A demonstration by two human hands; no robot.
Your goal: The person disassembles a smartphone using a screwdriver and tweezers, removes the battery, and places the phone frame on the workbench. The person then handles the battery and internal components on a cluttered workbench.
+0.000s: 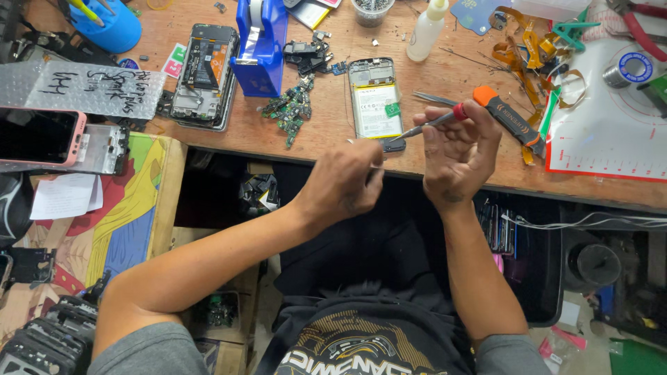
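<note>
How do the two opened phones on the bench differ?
The opened phone near the hands shows a pale battery with a green tab; the opened phone by the blue tape dispenser looks dark inside with an orange patch. The first lies straight, right beside the right hand; the second lies tilted, farther off. Both lie flat, backs off.

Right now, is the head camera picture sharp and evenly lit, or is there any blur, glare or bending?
Head view: even, soft light, faint shadows; the left hand looks slightly smeared at its fingers, while the right hand and its screwdriver are crisp; mild glare on the white mat; the desk edge bows a little, showing wide-angle distortion.
</note>
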